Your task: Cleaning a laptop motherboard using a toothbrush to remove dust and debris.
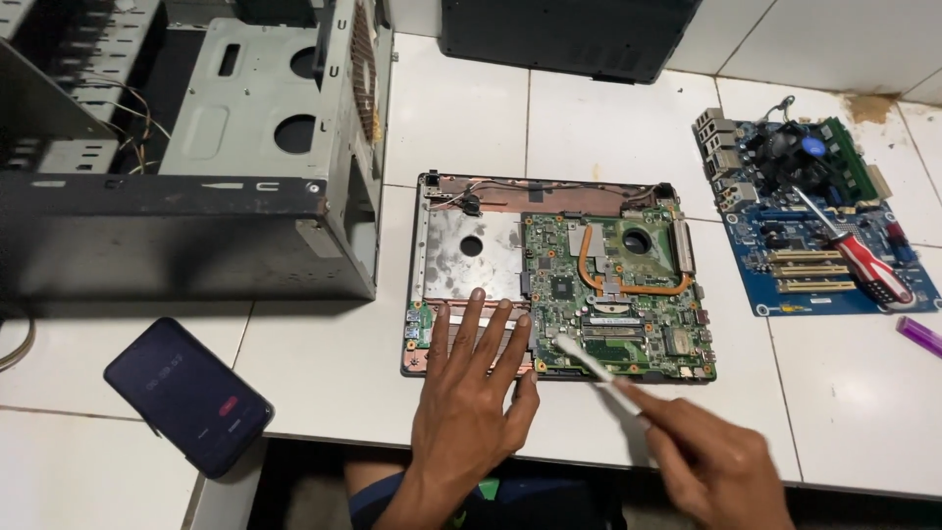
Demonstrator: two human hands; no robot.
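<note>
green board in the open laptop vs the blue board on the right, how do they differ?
The green board sits inside the laptop base, with a copper heat pipe curving across it; the blue board lies bare on the white tiles. A red-handled screwdriver rests on the blue board; the right hand holds a white stick to the green one. The left hand presses flat beside the green board. Both lie component side up.

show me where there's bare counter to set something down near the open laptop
Bare white counter lies behind the open laptop, and between it and the blue board. A wide patch sits front right under the screwdriver. It is crowded at left by the computer case and phone, and at the front by both hands.
</note>
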